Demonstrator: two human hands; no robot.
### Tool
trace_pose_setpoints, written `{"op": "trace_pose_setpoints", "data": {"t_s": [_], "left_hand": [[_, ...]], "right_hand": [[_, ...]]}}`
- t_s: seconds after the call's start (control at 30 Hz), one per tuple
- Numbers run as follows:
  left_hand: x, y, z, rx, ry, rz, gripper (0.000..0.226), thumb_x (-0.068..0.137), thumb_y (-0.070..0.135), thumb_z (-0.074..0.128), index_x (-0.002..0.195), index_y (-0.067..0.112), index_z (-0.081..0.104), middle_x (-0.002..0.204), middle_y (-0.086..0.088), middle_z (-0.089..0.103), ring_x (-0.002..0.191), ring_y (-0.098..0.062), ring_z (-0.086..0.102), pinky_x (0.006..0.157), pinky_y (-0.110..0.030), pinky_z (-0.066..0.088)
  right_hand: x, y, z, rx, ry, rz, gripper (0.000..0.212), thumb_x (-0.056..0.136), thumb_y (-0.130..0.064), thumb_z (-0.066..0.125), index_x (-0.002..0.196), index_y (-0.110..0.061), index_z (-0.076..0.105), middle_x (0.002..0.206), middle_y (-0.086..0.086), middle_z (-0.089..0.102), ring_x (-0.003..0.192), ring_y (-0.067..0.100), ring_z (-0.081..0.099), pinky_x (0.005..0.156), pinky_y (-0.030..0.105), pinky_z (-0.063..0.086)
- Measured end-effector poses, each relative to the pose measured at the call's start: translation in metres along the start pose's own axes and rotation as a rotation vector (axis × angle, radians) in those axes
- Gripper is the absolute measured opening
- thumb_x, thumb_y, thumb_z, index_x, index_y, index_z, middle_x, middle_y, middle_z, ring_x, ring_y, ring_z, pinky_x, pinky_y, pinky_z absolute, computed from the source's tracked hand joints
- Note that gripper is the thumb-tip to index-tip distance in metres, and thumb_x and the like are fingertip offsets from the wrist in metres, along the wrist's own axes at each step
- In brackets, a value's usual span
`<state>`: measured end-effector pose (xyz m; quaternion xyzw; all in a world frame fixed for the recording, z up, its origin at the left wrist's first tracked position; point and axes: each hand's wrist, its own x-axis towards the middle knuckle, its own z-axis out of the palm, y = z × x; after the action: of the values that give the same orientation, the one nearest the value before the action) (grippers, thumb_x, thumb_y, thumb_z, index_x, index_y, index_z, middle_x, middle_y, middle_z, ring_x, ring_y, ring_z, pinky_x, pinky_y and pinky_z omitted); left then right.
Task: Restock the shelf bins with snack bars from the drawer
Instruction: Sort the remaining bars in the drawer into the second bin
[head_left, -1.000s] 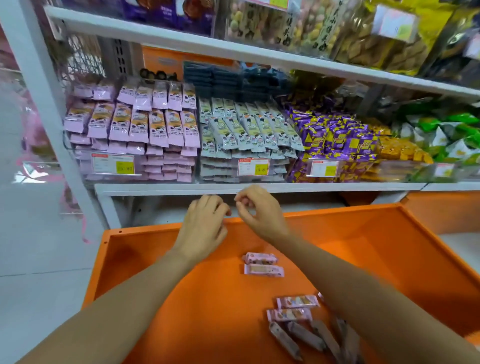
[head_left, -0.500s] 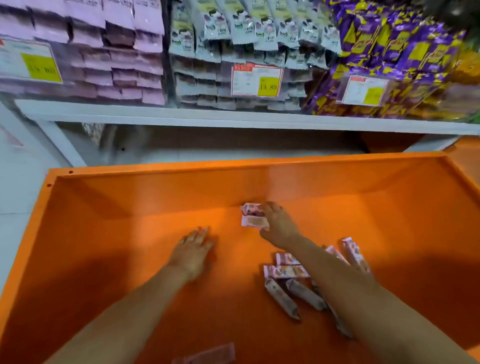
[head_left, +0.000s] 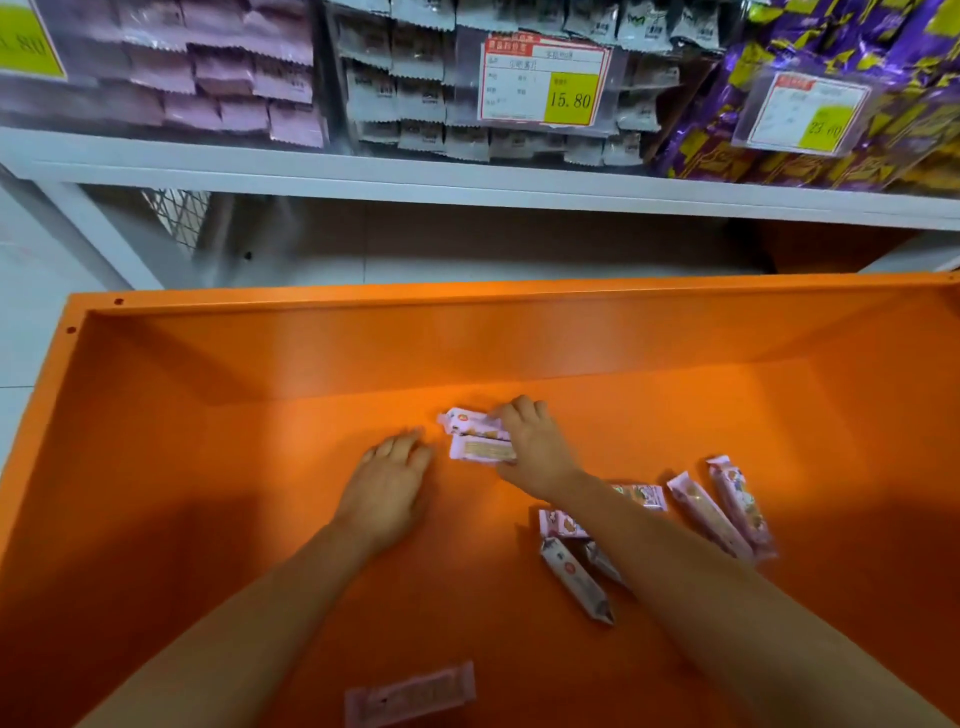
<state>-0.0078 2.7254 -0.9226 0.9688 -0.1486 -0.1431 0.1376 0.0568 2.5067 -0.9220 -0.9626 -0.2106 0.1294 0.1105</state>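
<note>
Below, orange drawer (head_left: 249, 467), scattered bars (head_left: 574, 584) (right hand (head_left: 537, 452) grips two), white shelf (head_left: 467, 182)

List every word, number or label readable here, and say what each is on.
"15.80": yellow patch of the middle price tag, in front of the grey packets.
"23.60", blurred, so uncertain: yellow patch of the right price tag, in front of the purple packets.
".80", cut by the frame edge: left price tag.
Small print on the tags and on the snack bars: too blurred to read.
</note>
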Motion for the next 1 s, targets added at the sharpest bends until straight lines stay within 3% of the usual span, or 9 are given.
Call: {"op": "trace_pose_setpoints", "data": {"t_s": [0.07,0.17,0.27,0.33,0.53,0.7,0.8,0.9,1.0], "left_hand": [[-0.003,0.004,-0.004,-0.033,0.082,0.023,0.053,0.074,0.033,0.04,0.116,0.012,0.064,0.118,-0.012,0.065,0.102,-0.031,0.065,0.079,-0.039,0.055],[0.001,0.006,-0.008,-0.062,0.17,0.051,0.053,0.081,0.031,0.039,0.128,0.014,0.058,0.136,-0.007,0.056,0.12,-0.028,0.055,0.093,-0.041,0.049],[0.007,0.004,-0.009,-0.039,0.059,0.035,0.055,0.094,0.031,0.044,0.147,0.019,0.04,0.159,-0.002,0.03,0.144,-0.026,0.03,0.113,-0.041,0.029],[0.008,0.001,-0.007,-0.035,0.021,0.021,0.058,0.094,0.026,0.052,0.15,0.018,0.036,0.161,-0.002,0.024,0.147,-0.025,0.024,0.114,-0.039,0.025],[0.007,-0.01,-0.006,-0.096,0.102,-0.03,0.045,0.086,0.015,0.059,0.131,0.013,0.053,0.134,-0.007,0.051,0.114,-0.031,0.053,0.091,-0.04,0.044],[0.004,-0.021,-0.008,-0.266,0.127,-0.158,0.027,0.091,0.016,0.06,0.118,0.015,0.055,0.11,-0.009,0.054,0.096,-0.033,0.059,0.074,-0.036,0.042],[0.0,-0.033,-0.011,-0.336,0.14,-0.197,0.024,0.089,0.012,0.061,0.113,0.015,0.057,0.095,-0.005,0.052,0.087,-0.033,0.058,0.068,-0.031,0.036],[-0.004,-0.051,-0.016,-0.356,0.062,-0.201,0.024,0.087,0.011,0.061,0.109,0.021,0.06,0.096,-0.005,0.053,0.09,-0.029,0.056,0.068,-0.03,0.033],[-0.006,-0.066,-0.018,-0.375,0.062,-0.214,0.022,0.088,0.013,0.062,0.103,0.029,0.065,0.105,-0.002,0.051,0.097,-0.023,0.054,0.077,-0.03,0.04]], "right_hand": [[0.003,-0.009,0.0,0.07,-0.045,-0.067,0.063,0.08,-0.025,0.074,0.135,-0.012,0.047,0.126,0.011,0.044,0.112,0.029,0.038,0.092,0.038,0.037],[0.004,-0.016,-0.002,0.124,-0.073,-0.092,0.068,0.079,-0.023,0.075,0.138,-0.011,0.043,0.129,0.009,0.043,0.117,0.025,0.038,0.093,0.034,0.036],[0.002,-0.011,-0.003,0.089,-0.086,-0.065,0.067,0.079,-0.026,0.076,0.137,-0.014,0.044,0.131,0.007,0.043,0.118,0.025,0.039,0.096,0.035,0.036],[0.001,-0.006,-0.004,0.082,-0.119,-0.057,0.061,0.081,-0.022,0.074,0.135,-0.015,0.046,0.132,0.008,0.043,0.118,0.026,0.041,0.095,0.036,0.038],[-0.001,-0.002,-0.008,0.169,-0.168,-0.022,0.062,0.083,-0.008,0.069,0.137,-0.015,0.04,0.132,0.01,0.039,0.086,0.022,0.05,0.066,0.031,0.038],[0.0,-0.001,-0.01,0.079,-0.167,-0.017,0.063,0.078,-0.003,0.065,0.135,-0.011,0.04,0.114,0.012,0.056,0.1,0.029,0.054,0.075,0.035,0.038],[-0.002,0.004,-0.012,-0.067,-0.128,-0.049,0.043,0.081,0.005,0.058,0.12,-0.011,0.058,0.12,0.013,0.057,0.113,0.033,0.05,0.084,0.037,0.036],[-0.005,0.008,-0.011,-0.103,-0.036,-0.049,0.045,0.08,0.013,0.056,0.115,-0.014,0.066,0.127,0.014,0.052,0.119,0.037,0.045,0.083,0.036,0.032],[-0.003,0.0,-0.017,-0.151,-0.009,0.024,0.047,0.087,0.002,0.059,0.129,-0.019,0.058,0.136,0.012,0.042,0.121,0.033,0.042,0.088,0.038,0.038]]}}
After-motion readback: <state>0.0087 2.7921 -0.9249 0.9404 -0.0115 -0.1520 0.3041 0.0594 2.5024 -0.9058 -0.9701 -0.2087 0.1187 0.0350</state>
